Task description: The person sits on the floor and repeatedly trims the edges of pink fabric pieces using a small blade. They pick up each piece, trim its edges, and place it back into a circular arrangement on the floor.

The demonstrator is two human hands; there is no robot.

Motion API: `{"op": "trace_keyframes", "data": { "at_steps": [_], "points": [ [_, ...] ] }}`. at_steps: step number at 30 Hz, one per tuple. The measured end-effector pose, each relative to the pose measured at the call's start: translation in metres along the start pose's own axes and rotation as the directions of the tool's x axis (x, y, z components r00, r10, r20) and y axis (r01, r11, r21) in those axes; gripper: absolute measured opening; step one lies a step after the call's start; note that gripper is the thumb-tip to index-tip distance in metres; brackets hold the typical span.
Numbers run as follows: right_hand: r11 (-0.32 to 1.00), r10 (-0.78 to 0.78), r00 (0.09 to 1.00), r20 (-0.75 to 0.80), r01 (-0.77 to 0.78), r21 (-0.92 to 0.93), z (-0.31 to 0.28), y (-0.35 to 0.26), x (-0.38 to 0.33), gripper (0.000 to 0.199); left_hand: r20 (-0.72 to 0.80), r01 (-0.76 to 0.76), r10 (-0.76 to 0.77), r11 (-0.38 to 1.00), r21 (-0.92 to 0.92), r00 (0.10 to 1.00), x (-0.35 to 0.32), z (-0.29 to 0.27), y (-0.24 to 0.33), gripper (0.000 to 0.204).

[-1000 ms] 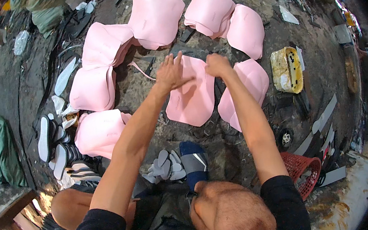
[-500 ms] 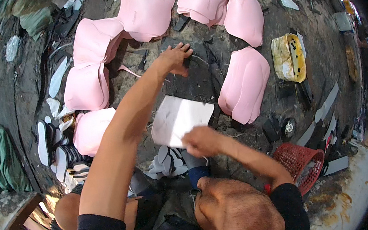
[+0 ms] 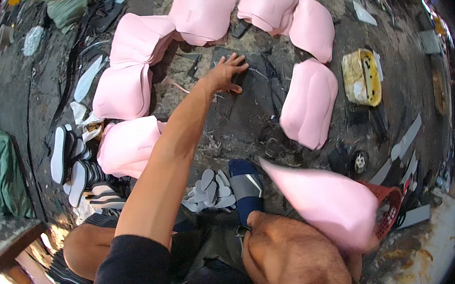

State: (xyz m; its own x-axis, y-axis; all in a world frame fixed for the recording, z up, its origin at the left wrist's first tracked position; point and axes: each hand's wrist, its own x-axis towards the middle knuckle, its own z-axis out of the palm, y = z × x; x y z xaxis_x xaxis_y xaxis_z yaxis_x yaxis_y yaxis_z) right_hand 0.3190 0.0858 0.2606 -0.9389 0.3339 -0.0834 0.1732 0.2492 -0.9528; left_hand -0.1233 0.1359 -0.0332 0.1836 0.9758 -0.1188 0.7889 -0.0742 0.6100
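My left hand reaches far forward and lies on the dark work surface, fingers spread, holding nothing. A limp pink sheet, blurred by motion, is lifted at the lower right beside my knee, its narrow tip trailing toward my foot. My right hand is hidden, apparently behind that sheet, so its fingers do not show. Around my left hand, stacks of pink sheets form an arc: a left stack, a far stack and a right stack. Another pink stack lies beside my left forearm.
Grey sole-shaped pieces are heaped by my foot. More soles stand in rows at the left. A yellowed tub sits at the right. A red basket is partly behind the lifted sheet. Scraps are scattered around.
The pale sheet under my right hand has left the surface; a pink sheet now sweeps through the air at the lower right. My right hand has gone out of sight. My left hand stays stretched forward.
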Motion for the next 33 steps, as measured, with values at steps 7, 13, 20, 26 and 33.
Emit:
{"op": "trace_keyframes", "data": {
  "at_steps": [7, 13, 20, 26, 33],
  "points": [
    [0.985, -0.047, 0.650, -0.758, -0.095, -0.142, -0.027, -0.046, -0.038, 0.012, -0.085, 0.097, -0.074, 0.948, 0.303, 0.994, -0.009, -0.018, 0.072, 0.066],
    [0.814, -0.291, 0.885, -0.363, 0.030, -0.580, 0.026, 0.007, 0.134, 0.017, -0.366, 0.432, -0.583, 0.799, -0.418, 0.725, -0.063, 0.032, 0.030, 0.042],
    [0.714, -0.177, 0.983, -0.041, 0.100, -0.693, 0.116, 0.163, 0.169, 0.018, 0.020, 0.505, -0.833, 0.316, -0.803, 0.553, -0.109, 0.030, 0.070, 0.064],
    [0.768, -0.096, 0.825, -0.557, -0.294, -0.569, 0.045, 0.211, 0.216, 0.023, -0.737, 0.473, -0.305, 0.881, 0.022, 0.603, -0.109, 0.032, 0.141, 0.052],
    [0.518, 0.050, 0.919, -0.390, -0.358, -0.777, 0.043, 0.234, 0.253, 0.012, -0.297, 0.294, -0.233, 0.939, 0.180, 0.926, -0.113, 0.099, 0.150, 0.056]
  ]
}}
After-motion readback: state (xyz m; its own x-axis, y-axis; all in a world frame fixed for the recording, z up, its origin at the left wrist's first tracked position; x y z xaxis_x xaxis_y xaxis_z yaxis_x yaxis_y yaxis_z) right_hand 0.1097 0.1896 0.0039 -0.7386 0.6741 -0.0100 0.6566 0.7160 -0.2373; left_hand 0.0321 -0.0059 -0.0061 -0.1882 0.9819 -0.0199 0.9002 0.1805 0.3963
